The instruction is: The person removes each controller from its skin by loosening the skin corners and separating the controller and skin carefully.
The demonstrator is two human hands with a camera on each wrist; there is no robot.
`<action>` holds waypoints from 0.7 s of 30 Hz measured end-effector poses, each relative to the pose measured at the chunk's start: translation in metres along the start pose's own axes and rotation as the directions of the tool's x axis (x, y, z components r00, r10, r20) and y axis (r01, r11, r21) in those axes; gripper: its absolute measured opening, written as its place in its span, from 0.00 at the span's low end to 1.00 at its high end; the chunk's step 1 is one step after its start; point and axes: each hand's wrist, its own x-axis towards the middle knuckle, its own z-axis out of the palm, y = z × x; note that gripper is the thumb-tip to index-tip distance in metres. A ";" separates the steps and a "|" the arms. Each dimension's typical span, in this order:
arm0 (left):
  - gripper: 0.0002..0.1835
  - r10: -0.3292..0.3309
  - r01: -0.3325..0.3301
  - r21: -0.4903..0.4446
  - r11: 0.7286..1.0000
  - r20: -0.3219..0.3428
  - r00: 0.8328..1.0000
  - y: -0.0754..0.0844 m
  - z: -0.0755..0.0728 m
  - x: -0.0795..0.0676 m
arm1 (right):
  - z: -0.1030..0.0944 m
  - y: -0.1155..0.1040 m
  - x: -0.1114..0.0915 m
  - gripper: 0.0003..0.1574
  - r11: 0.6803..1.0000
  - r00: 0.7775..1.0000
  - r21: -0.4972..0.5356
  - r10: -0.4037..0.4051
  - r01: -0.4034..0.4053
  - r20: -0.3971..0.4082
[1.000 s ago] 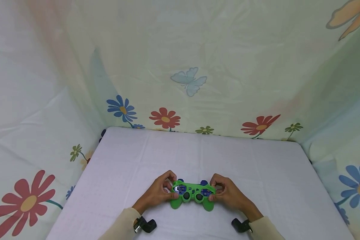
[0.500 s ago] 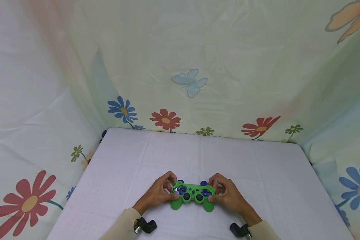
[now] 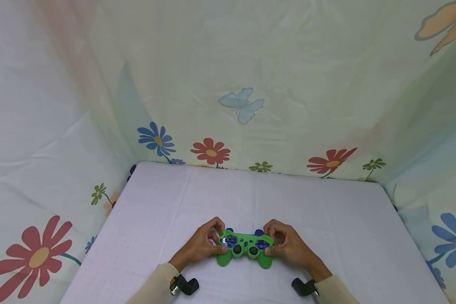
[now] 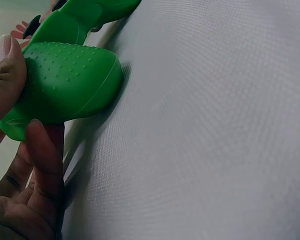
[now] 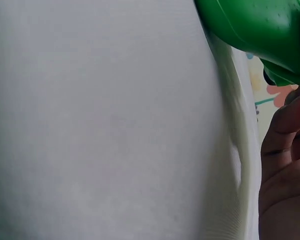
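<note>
A game controller (image 3: 245, 240) with a blue face lies near the front middle of the table in the head view, in a green rubbery cover (image 4: 72, 75). My left hand (image 3: 200, 244) grips its left end, thumb on the front face and fingers curled at the side and back. At the opposite end my right hand (image 3: 289, 245) pinches the cover by the right buttons, its index finger bent at the top edge. Raised dots mark the covered handle in the left wrist view. Part of the other handle shows in the right wrist view, where most of the right hand is cut off.
A white cloth covers the table (image 3: 308, 207). Behind and on both sides hang curtains (image 3: 182, 63) printed with flowers and a butterfly. Black wrist cameras sit on the left wrist (image 3: 188, 286) and the right wrist (image 3: 304, 287).
My right fingers have shifted slightly inward along the controller's top right edge. The left hand keeps its grip, and the controller stays almost in place.
</note>
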 end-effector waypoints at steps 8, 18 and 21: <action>0.26 0.000 0.000 0.007 1.000 0.006 1.000 0.001 -0.001 0.001 | -0.003 0.001 0.001 0.28 0.999 0.999 0.051 0.014 -0.016 0.038; 0.25 0.005 -0.005 0.017 1.000 -0.005 1.000 0.000 -0.001 0.004 | -0.004 0.002 0.002 0.22 0.994 0.995 0.049 0.097 -0.099 0.036; 0.26 0.000 0.000 0.020 1.000 -0.008 1.000 -0.001 -0.002 0.007 | -0.004 0.002 0.003 0.23 0.992 0.992 0.035 0.124 -0.125 0.013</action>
